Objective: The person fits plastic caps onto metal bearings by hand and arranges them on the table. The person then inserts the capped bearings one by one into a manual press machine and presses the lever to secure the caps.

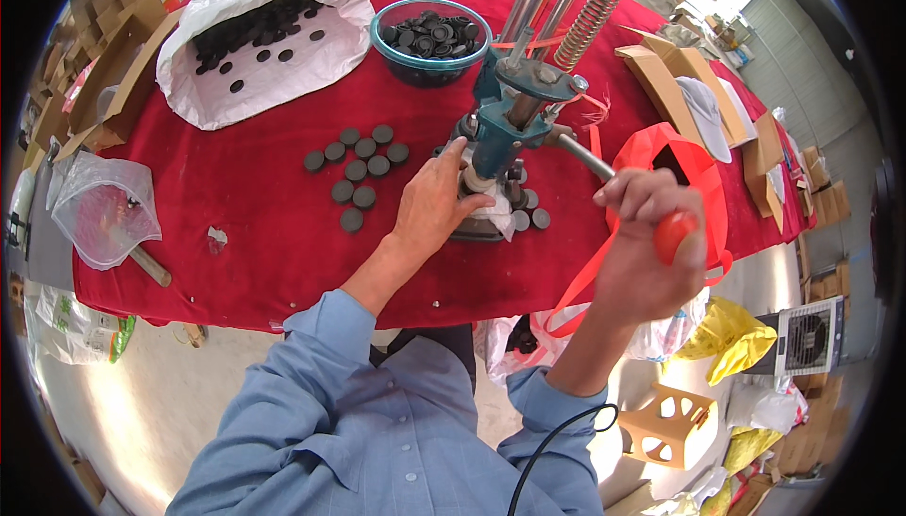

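Note:
A dark green hand press [505, 134] stands on the red-covered table, with its ram above a small base. My left hand [432, 197] rests against the lower part of the press, thumb and index finger apart. Whatever lies under its fingertips is partly hidden. A crumpled white cloth or wrap [500, 210] sits by the thumb. My right hand [651, 233], slightly blurred, is closed around the end of the press's lever [583, 156], at its red knob [674, 236]. Dark round discs [355, 170] lie left of the press, and several more discs [531, 199] lie close to its right side.
A teal-rimmed bowl [431, 61] of black round caps stands behind. Left of it, a white sack [274, 101] spills similar caps. A red bag [698, 162] sits right of the lever. A clear plastic bag [99, 209] with a hammer-like handle [149, 266] lies far left. Cardboard boxes [689, 63] stand at right.

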Demonstrator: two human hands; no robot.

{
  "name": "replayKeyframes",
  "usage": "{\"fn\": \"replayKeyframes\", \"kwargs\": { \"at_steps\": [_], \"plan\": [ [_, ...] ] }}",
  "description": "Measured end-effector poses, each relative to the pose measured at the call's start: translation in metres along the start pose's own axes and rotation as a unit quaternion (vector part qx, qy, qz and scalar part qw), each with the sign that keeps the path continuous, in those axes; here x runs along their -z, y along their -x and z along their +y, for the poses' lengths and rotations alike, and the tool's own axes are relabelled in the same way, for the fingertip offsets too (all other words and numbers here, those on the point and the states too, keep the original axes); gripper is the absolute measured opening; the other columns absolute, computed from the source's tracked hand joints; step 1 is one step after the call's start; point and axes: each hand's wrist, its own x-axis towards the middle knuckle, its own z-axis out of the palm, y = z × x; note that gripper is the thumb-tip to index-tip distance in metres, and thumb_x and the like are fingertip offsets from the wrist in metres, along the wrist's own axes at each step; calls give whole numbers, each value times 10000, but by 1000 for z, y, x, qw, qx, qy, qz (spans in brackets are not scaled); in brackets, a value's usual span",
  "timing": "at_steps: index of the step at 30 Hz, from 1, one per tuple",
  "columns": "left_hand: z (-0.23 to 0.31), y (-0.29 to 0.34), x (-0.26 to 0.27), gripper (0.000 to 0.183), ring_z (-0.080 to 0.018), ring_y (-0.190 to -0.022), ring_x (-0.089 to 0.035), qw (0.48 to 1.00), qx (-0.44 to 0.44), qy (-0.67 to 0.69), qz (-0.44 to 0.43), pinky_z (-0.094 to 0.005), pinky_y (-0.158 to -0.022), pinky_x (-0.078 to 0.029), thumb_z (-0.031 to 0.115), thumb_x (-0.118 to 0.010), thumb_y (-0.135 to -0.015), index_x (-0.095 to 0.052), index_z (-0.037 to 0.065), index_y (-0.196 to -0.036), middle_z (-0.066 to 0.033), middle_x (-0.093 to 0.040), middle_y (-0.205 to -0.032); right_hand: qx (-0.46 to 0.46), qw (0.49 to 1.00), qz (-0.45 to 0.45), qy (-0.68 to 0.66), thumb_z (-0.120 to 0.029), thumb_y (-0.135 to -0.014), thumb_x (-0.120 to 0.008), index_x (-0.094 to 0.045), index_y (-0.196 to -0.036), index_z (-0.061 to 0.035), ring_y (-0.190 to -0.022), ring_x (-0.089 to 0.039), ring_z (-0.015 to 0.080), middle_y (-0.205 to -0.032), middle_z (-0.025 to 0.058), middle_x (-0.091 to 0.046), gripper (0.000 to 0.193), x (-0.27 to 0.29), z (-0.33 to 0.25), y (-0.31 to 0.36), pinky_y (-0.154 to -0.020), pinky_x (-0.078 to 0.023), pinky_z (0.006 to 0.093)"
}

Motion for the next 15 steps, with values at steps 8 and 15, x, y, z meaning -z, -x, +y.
{"fn": "replayKeyframes", "kwargs": {
  "at_steps": [8,15],
  "plan": [
    [-25,50,92,243,-332,-1026,-643,976,-24,-208,59,-458,-859,-527,173,-837,-878,-727,65,-1065,-101,-685,-1106,-2,998,59,27,-606,-986,-626,-622,-997,-48,-1419,-495,432,-1175,210,-640,557,6,29,113,-906,-592,534],
    [-34,103,103,316,-318,-1048,-641,975,36,-212,49,-443,-856,-544,110,-819,-892,-773,72,-1203,-106,-674,-1151,37,999,-1,40,-594,-1020,-565,-583,-986,-28,-1149,-578,391,-1007,197,-598,567,2,9,60,-870,-533,486]
  ]
}}
